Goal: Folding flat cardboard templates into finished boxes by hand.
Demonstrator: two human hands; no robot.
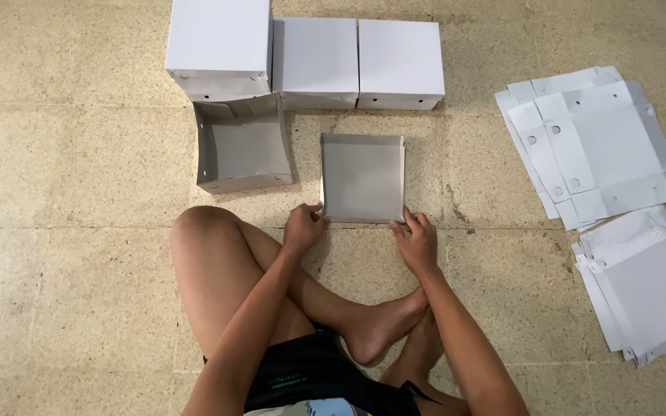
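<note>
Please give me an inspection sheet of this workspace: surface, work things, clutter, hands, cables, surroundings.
Surface: beige tiled floor, speckled and a little stained.
Work things: half-folded grey cardboard box, near side lying flat, both hands at its near corners.
Clutter: open box; three closed white boxes in a row; two stacks of flat blanks on the right.
Hands: left hand and right hand, fingers touching the near edge.
Cables: nothing seen.
Surroundings: crossed bare legs.
</note>
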